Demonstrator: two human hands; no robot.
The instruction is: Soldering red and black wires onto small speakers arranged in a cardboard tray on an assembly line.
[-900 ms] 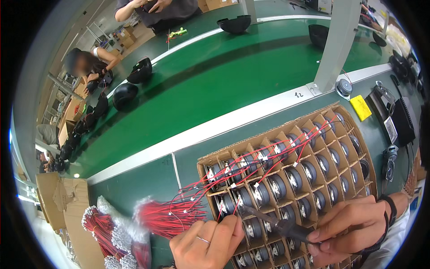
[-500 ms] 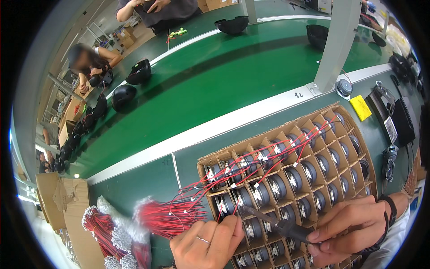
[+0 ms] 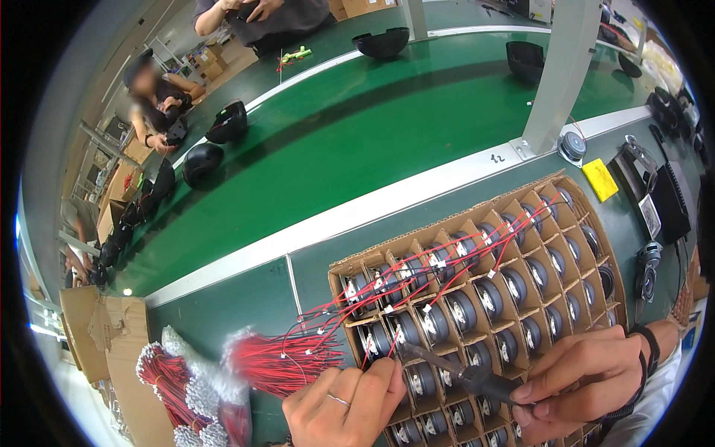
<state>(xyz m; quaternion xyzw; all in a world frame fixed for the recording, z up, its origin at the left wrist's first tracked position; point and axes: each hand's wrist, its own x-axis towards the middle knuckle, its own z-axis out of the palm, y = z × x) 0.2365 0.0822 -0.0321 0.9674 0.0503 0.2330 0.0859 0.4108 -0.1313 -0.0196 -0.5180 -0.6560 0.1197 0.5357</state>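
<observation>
My left hand (image 3: 346, 406), a ring on one finger, pinches a thin red wire (image 3: 392, 349) over the cardboard divider box. In my right hand (image 3: 585, 380) is a soldering iron (image 3: 488, 384) with a black handle. Its tip points left and meets a speaker (image 3: 404, 331) near the wire's end; whether it touches the terminal is too small to tell. The box (image 3: 620, 298) holds rows of small round speakers standing on edge in its cells. Red and black wires with white connectors run across the back rows.
Bundles of red wires (image 3: 287, 361) lie left of the box, some in clear plastic (image 3: 175, 387). Beyond runs a green conveyor (image 3: 335, 149) carrying black shells (image 3: 202, 164). A grey post (image 3: 562, 82) rises by a loose speaker (image 3: 572, 147) and a yellow sponge (image 3: 600, 179). Co-workers sit across.
My hands, the wire and the iron stay practically where they were. The black shells on the conveyor have shifted slightly left. A co-worker at the far left has raised their head and moved their hands.
</observation>
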